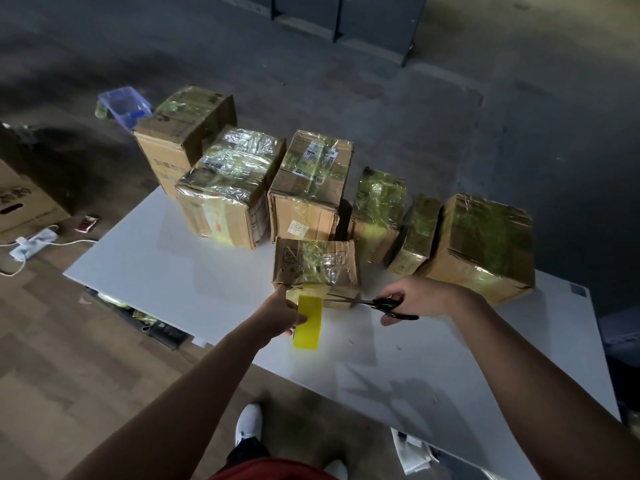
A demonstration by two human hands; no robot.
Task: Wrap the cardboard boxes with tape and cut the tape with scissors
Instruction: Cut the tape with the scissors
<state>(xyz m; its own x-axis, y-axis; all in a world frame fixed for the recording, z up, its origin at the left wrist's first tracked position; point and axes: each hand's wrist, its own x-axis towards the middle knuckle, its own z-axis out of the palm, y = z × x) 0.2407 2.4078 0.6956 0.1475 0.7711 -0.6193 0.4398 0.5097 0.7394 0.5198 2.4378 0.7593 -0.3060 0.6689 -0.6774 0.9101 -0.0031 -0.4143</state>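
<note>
The left fingers [297, 319] curl round the yellow roll [308, 323], held just in front of the near box [313, 266], with the tape seemingly run from roll to box. The right fingers [393, 292] grip the scissors [394, 307], blades pointing at the gap above the roll. This looks like the cutting step: next the blades must close across the taut strip. Other boxes [311, 181] stand farther off on the desk [173, 265]

Head-worn camera looks forward and down onto the table [166, 271]
</note>
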